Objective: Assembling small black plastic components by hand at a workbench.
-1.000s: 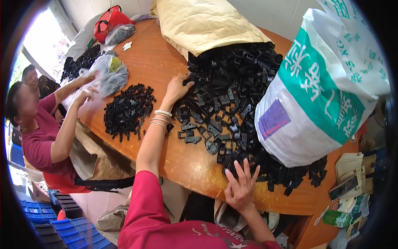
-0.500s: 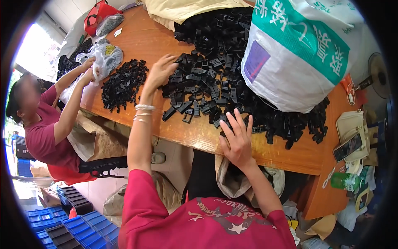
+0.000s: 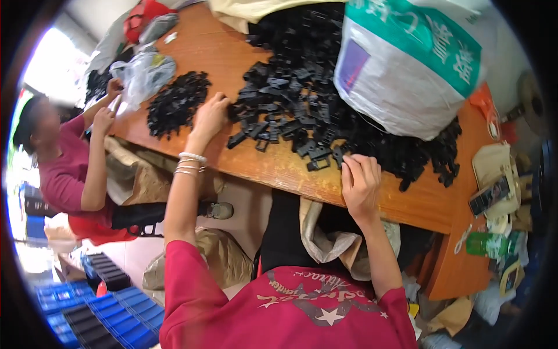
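A large heap of small black plastic parts (image 3: 279, 99) covers the middle of the wooden table (image 3: 232, 46). At its left border is my left hand (image 3: 210, 121), with fingers curled together against the parts there; what they hold, if anything, is hidden. Close to the table's front edge, my right hand (image 3: 361, 181) pinches with thumb and forefinger at one black plastic part (image 3: 339, 155) on the near side of the heap. Its other fingers are bent inward.
A big white and green woven sack (image 3: 395, 75) rests on the heap's right side. A smaller pile of black pieces (image 3: 177, 104) lies to the left. Beyond it a co-worker (image 3: 70, 163) sits by a clear plastic bag (image 3: 142, 72). A beige bag (image 3: 494, 168) hangs right of the table.
My left hand has dropped toward the heap's left border and its fingers have curled. My right hand has moved right and closed from spread fingers to a pinch. The co-worker's hands have shifted left.
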A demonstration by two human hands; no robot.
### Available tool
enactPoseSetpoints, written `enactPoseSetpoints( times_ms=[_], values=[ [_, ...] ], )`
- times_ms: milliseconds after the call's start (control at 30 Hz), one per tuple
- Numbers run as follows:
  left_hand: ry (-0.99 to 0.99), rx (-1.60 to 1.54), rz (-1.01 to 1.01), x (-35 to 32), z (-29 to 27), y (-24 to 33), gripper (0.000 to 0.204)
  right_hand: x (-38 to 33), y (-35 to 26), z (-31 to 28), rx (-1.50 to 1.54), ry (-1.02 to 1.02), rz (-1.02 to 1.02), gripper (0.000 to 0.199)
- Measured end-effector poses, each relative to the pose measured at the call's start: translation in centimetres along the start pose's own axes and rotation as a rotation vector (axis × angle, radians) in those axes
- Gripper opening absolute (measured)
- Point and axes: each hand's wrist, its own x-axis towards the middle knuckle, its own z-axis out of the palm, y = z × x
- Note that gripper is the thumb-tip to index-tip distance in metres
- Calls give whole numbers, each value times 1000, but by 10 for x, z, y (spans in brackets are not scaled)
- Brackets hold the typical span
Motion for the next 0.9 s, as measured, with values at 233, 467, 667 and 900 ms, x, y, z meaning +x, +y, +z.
enactPoseSetpoints(
  times_ms=[233,467,667,900],
  values=[
    [196,-147,-92,-6,14,33,14,-8,13,8,-276,-25,-102,29],
    [141,-205,-351,2,9,36,19,-7,32,4,-258,-244,-89,39],
    [109,-206,-418,8,15,37,18,-17,34,-3,-189,-205,-115,38],
    [-71,-125,-260,4,6,19,21,-39,27,-27,-241,-35,-121,24]
  ],
)
